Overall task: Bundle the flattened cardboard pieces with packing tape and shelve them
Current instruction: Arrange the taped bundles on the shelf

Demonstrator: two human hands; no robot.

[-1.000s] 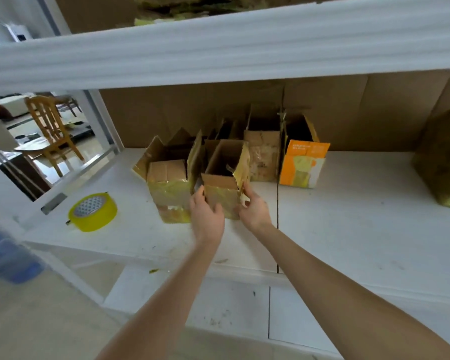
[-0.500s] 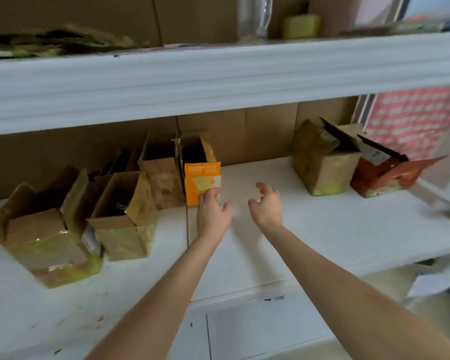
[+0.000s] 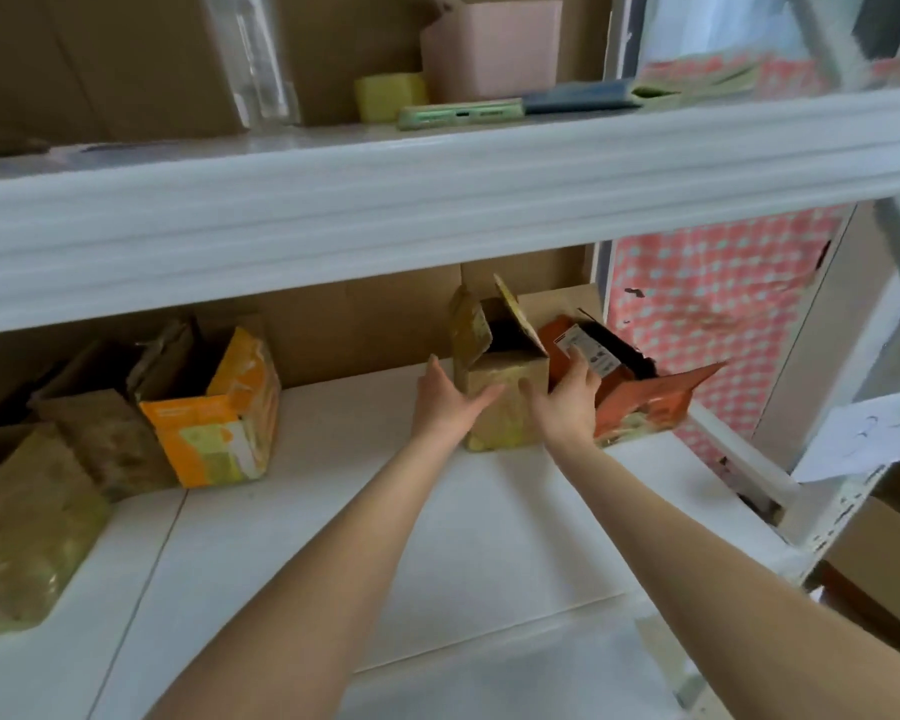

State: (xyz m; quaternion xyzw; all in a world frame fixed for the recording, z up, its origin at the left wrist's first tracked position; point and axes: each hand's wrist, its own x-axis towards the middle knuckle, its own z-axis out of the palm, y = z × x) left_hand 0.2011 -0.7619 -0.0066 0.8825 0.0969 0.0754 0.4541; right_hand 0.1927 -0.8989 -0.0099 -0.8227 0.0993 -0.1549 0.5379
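A home storage corner (rather lived-in): white shelving lined with worn cardboard boxes, checked cloth alongside.

Both arms reach forward, bare, elbows nearly straight. The left forearm runs up from bottom centre and the right forearm from bottom right, converging.

Left hand: palm faces right, fingers straight and together, laid flat on the left side of a cardboard box. Thumb is spread across its front face.

Right hand: palm faces left, fingers extended upward along the box's right side, thumb angled onto the front face.

Wrists level, hands just apart, thumbs not touching.
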